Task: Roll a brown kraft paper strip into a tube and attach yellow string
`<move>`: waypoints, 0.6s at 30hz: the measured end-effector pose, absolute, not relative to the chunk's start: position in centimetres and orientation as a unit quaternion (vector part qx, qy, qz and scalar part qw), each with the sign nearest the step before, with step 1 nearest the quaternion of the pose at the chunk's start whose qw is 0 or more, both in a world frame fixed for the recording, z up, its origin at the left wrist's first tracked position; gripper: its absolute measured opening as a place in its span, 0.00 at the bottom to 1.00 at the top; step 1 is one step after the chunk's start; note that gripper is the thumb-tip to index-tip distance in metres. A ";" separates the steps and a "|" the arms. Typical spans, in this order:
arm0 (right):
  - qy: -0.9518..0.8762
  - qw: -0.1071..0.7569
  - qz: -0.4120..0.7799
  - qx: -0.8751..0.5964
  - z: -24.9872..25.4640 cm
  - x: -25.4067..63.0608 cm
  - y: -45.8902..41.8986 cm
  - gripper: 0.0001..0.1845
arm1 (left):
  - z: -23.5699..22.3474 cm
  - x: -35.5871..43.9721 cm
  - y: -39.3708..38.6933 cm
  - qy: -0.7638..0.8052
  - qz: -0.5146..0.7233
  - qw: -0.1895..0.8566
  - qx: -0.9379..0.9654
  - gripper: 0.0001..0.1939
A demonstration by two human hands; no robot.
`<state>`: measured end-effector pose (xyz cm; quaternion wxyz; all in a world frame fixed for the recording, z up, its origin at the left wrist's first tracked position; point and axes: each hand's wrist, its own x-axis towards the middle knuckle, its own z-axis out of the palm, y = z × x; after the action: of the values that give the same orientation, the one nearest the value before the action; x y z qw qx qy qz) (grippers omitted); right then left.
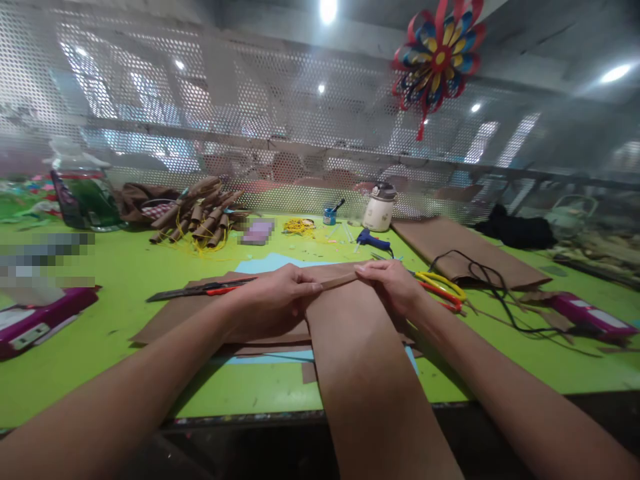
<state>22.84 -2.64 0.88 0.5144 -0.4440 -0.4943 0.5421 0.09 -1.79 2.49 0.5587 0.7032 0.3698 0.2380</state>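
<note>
A long strip of brown paper (pixel 365 373) runs from the table's near edge toward the middle. Both hands pinch its far end, where the paper is folded or rolled over. My left hand (pixel 277 293) grips the fold on its left side with fingers closed. My right hand (pixel 387 283) pinches the fold's right corner. More brown paper sheets (pixel 175 320) and a light blue sheet (pixel 265 263) lie under the strip.
On the green table (pixel 125 267): a metal ruler with a red cutter (pixel 200 291), yellow and red scissors (pixel 440 287), a blue glue gun (pixel 373 240), a pile of rolled brown paper tubes (pixel 200 213), a white jar (pixel 379 208), a black cable (pixel 490 283), pink boxes (pixel 40 320) at both sides.
</note>
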 end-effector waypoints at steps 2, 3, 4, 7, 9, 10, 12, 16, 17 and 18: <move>-0.504 0.507 0.544 -0.439 0.9 23.0 -2.6 0.13 | 2.5 -0.1 -1.6 0.359 0.228 0.587 0.688 0.16; -0.507 0.503 0.543 -0.441 0.9 23.0 -2.6 0.13 | 2.7 -0.2 -1.5 0.354 0.217 0.595 0.688 0.15; -0.510 0.502 0.540 -0.444 0.9 23.0 -2.7 0.13 | 2.8 -0.3 -1.3 0.352 0.208 0.595 0.692 0.15; -0.506 0.504 0.532 -0.456 0.9 22.9 -2.6 0.14 | 3.4 -0.6 -0.6 0.346 0.132 0.561 0.740 0.17; -0.499 0.509 0.526 -0.464 0.9 22.9 -2.6 0.14 | 3.4 -0.7 -0.1 0.360 0.131 0.539 0.750 0.18; -0.497 0.512 0.522 -0.468 0.9 22.8 -2.5 0.15 | 3.2 -0.8 0.1 0.371 0.140 0.529 0.750 0.18; -0.493 0.518 0.516 -0.471 1.0 22.7 -2.5 0.15 | 2.8 -0.9 0.4 0.389 0.160 0.512 0.749 0.19; -0.476 0.531 0.530 -0.460 0.9 22.7 -2.4 0.16 | 1.9 -0.7 0.4 0.395 0.213 0.495 0.744 0.18; -0.474 0.532 0.532 -0.457 0.8 22.7 -2.4 0.16 | 1.8 -0.6 0.5 0.389 0.222 0.499 0.742 0.18; -0.474 0.533 0.534 -0.455 0.7 22.8 -2.3 0.16 | 1.8 -0.5 0.6 0.383 0.225 0.507 0.738 0.17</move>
<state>22.76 -2.34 0.72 0.5329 -0.4546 -0.4738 0.5337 -0.50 0.57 1.83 0.5073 0.7384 0.3829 0.2253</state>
